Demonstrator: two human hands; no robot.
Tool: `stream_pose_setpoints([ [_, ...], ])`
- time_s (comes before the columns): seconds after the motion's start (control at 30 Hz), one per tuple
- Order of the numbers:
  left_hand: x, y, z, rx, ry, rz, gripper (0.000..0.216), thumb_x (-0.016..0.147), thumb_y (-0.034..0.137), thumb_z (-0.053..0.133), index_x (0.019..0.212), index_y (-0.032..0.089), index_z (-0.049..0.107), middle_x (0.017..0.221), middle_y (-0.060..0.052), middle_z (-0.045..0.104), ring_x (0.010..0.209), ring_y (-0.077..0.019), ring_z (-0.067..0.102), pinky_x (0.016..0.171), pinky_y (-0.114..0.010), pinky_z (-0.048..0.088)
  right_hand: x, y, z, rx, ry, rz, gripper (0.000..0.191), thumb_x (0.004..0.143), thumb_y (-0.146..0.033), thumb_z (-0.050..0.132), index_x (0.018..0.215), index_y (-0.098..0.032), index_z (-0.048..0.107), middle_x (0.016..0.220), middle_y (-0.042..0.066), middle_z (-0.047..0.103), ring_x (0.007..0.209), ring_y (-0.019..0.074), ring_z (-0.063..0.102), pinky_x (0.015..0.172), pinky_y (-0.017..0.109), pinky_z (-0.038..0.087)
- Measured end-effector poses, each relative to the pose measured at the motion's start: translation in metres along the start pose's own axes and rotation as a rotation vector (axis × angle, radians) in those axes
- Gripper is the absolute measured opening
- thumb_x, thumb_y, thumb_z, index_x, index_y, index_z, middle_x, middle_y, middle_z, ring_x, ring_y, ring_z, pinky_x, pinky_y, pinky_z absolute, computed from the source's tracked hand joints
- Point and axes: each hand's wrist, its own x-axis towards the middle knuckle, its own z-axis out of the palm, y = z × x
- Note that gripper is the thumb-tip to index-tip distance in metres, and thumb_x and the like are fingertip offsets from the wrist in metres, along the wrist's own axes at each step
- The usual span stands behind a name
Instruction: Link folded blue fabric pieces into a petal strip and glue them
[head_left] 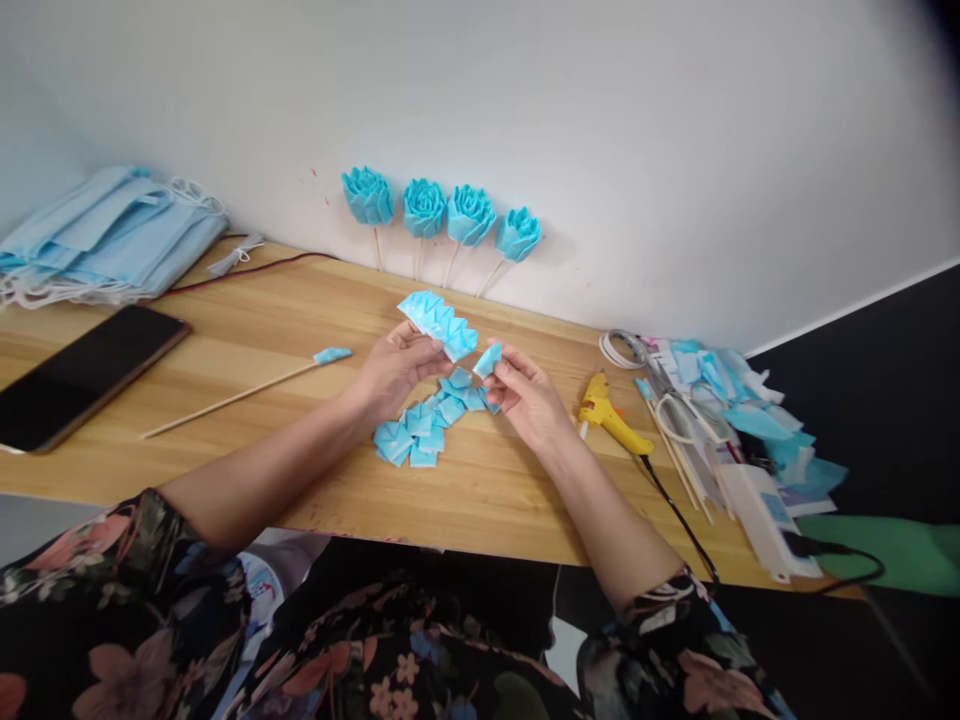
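Over counter, mid-front: holds strip pinched in left grip, one folded piece pinched in right grip, just beside strip's end. Could lose pleats through slack pinch; could drop piece into pile below, among lookalikes.

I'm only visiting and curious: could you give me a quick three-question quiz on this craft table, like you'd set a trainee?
1. How many blue flowers lean against the wall?
2. True or false: the right hand pinches a single folded blue piece.
3. What does the left hand hold: A) a paintbrush, B) a strip of folded blue pieces, C) a cup?
Key: 1) four; 2) true; 3) B.
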Motion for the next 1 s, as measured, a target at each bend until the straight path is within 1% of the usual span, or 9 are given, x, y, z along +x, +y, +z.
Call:
stream_pose_setpoints([
  [0.13,-0.002,0.0,0.002,0.016,-0.015,-0.013,0.021,0.077,0.012,0.078,0.093,0.015,0.065,0.087,-0.003,0.075,0.074,-0.0135,0.07,0.079,-0.031,0.058,-0.001,0.004,0.003,-0.031,0.039,-0.024,0.05,0.063,-0.036,0.093,0.108,-0.027,0.074,0.081,-0.004,0.069,0.065,0.0091,0.063,0.054,0.02,0.053],
  [0.27,-0.004,0.0,0.005,0.02,-0.013,-0.018,0.023,0.078,0.012,0.078,0.097,0.014,0.066,0.09,-0.005,0.076,0.078,-0.0147,0.071,0.079,-0.032,0.058,-0.001,0.006,0.004,-0.057,0.045,-0.023,0.053,0.063,-0.037,0.093,0.111,-0.027,0.073,0.087,-0.002,0.071,0.068,0.0104,0.065,0.055,0.022,0.055],
  [0.43,-0.006,0.001,0.007,0.019,-0.001,-0.024,0.022,0.077,0.011,0.077,0.096,0.015,0.067,0.087,-0.003,0.076,0.077,-0.0143,0.071,0.077,-0.03,0.059,-0.001,0.008,0.004,-0.092,0.026,-0.022,0.051,0.066,-0.038,0.091,0.112,-0.026,0.073,0.087,-0.001,0.07,0.069,0.0108,0.065,0.056,0.023,0.055],
  [0.77,-0.009,0.001,0.01,0.024,-0.017,-0.041,0.025,0.078,0.011,0.077,0.1,0.015,0.068,0.091,-0.004,0.076,0.079,-0.0139,0.071,0.077,-0.029,0.059,-0.001,0.01,0.004,-0.113,0.035,-0.02,0.049,0.066,-0.039,0.09,0.109,-0.024,0.073,0.085,-0.001,0.069,0.068,0.0111,0.065,0.056,0.023,0.055],
  [0.9,-0.009,0.0,0.01,0.026,-0.033,-0.033,0.024,0.078,0.013,0.079,0.099,0.015,0.068,0.091,-0.004,0.075,0.08,-0.0141,0.071,0.08,-0.03,0.058,0.0,0.011,0.004,-0.115,0.038,-0.023,0.05,0.066,-0.04,0.09,0.11,-0.024,0.073,0.085,-0.001,0.069,0.067,0.011,0.065,0.056,0.023,0.055],
  [1.0,-0.009,0.001,0.01,0.038,-0.055,-0.03,0.026,0.078,0.015,0.08,0.101,0.016,0.068,0.095,-0.004,0.075,0.084,-0.0149,0.071,0.082,-0.031,0.057,0.0,0.011,0.004,-0.106,0.04,-0.022,0.052,0.064,-0.042,0.091,0.11,-0.024,0.073,0.086,-0.002,0.07,0.067,0.0108,0.065,0.056,0.023,0.055],
])
